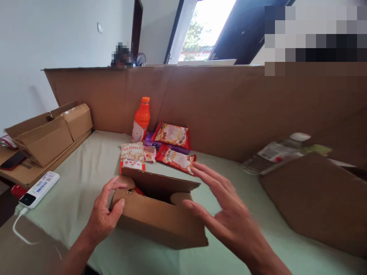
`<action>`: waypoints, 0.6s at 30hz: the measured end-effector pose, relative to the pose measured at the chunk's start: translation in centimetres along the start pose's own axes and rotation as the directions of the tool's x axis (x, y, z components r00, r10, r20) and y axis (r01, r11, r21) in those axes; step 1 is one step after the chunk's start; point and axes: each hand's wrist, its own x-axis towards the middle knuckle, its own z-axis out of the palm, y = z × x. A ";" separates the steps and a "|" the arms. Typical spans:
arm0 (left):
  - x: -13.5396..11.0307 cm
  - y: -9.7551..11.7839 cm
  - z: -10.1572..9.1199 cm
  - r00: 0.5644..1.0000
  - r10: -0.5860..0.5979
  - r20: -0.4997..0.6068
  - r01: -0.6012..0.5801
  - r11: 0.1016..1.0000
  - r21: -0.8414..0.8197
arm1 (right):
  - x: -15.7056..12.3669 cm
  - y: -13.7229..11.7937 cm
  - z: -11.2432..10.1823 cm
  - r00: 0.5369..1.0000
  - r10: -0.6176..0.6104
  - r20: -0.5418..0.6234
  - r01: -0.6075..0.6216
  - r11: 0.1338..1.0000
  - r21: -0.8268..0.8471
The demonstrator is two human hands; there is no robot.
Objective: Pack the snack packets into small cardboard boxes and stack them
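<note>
A small brown cardboard box (160,217) sits at the near middle of the cloth-covered table, its top partly open and its back flap raised. Something red shows through the gap; the rest inside is dark. My left hand (107,210) grips the box's left corner, thumb on the front edge and fingers over the side. At the right end, my right hand (226,206) is spread open, its thumb at the top edge; whether it touches I cannot tell. Just behind the box lie a "Squirrels" snack packet (132,156) and a red snack bag (176,158).
An orange drink bottle (141,119) stands behind the snacks, beside another red packet (172,135). Left are an opened carton (48,133) and a white power bank (40,189) with a cable. A clear plastic bottle (275,154) leans at right behind a cardboard panel (318,202). A cardboard wall (215,103) borders the back.
</note>
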 end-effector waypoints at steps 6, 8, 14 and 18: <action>0.3 -0.4 0.3 0.995 0.082 -0.058 -0.069 0.979 0.194 | -0.9 -0.8 1.2 0.942 -0.115 0.315 0.101 0.993 0.062; 0.5 -0.5 -0.2 0.995 0.076 0.063 -0.087 0.979 0.184 | -2.0 -0.5 2.1 0.955 -0.119 0.271 0.109 0.993 0.049; 2.1 -1.4 -2.1 0.955 0.016 0.297 -0.035 0.998 0.061 | -6.2 1.8 4.7 0.987 0.162 -0.007 -0.160 0.982 0.101; 3.6 -2.3 -2.5 0.913 0.056 0.404 -0.012 0.994 -0.110 | -7.5 2.2 5.1 0.905 0.421 0.060 -0.419 0.857 0.300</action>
